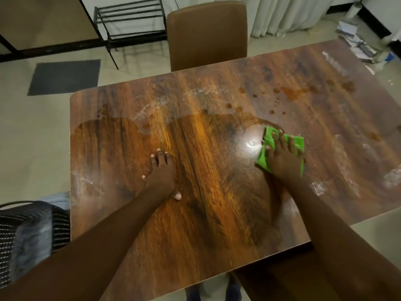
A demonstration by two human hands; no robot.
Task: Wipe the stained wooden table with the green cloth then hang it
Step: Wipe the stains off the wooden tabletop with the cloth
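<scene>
The wooden table [134, 213] fills the middle of the head view, glossy and wet-looking in its near half. Brown stains [290, 94] and smaller drops lie on the far right part, with whitish smears around them. The green cloth [265, 157] lies folded flat on the table right of centre. My right hand [282, 155] presses down on it with fingers spread. My left hand [161, 172] rests flat on the bare wood left of centre, fingers apart, holding nothing.
A brown chair [207, 33] stands at the far side of the table. A black metal rack [130, 20] and a dark floor mat [65, 76] are at the back left. A dark woven chair [28, 235] sits at the near left. Papers [355, 42] lie on the floor at the far right.
</scene>
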